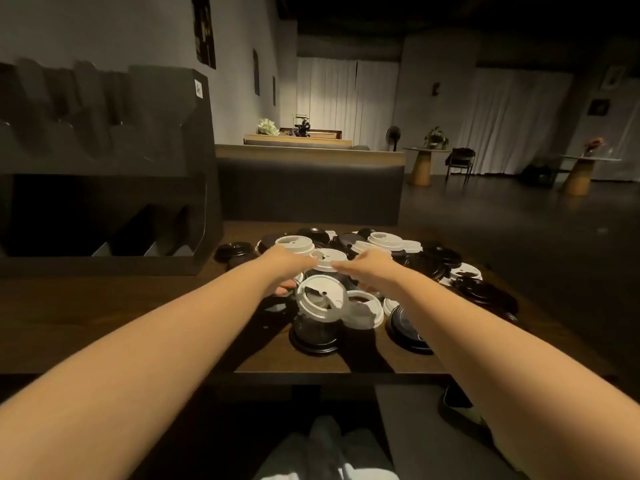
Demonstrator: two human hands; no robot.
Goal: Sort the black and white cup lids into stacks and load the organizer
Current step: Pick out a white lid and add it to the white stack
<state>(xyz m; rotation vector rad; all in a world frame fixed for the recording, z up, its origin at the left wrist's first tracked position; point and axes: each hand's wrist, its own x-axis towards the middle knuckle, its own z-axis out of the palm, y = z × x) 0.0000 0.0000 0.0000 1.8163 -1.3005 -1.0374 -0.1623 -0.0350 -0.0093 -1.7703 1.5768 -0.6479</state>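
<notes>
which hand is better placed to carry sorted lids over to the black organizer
Left, probably. The organizer stands on the table's left side, nearer the left hand; the right hand would have to cross over the lid pile.

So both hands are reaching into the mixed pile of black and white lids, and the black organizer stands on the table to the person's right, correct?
Not quite. In the head view the organizer stands on the table to the person's left, not right. The rest holds: the left hand and right hand both reach into the mixed pile of black and white lids.
</notes>
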